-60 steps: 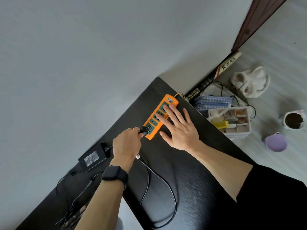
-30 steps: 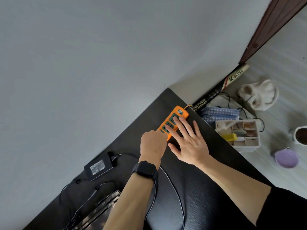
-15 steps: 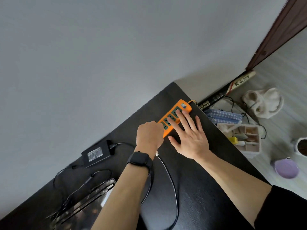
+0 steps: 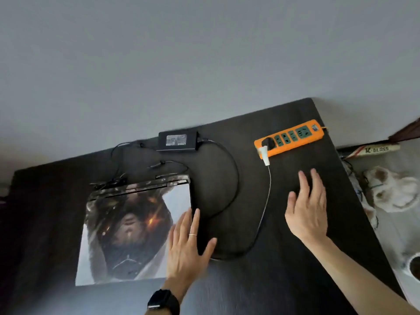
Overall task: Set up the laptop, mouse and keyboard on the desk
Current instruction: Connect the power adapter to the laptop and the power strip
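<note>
Head view: closed laptop [image 4: 134,233] bears printed artwork.

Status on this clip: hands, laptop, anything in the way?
Both hands open: left hand at laptop edge, right hand over desk. Laptop closed. Power cable looped beside it.

We see the black desk [image 4: 284,280] carrying a closed laptop [image 4: 134,235] near its left edge, a power adapter [image 4: 178,140] at the back edge, an orange power strip [image 4: 289,138] near the back right corner.
</note>
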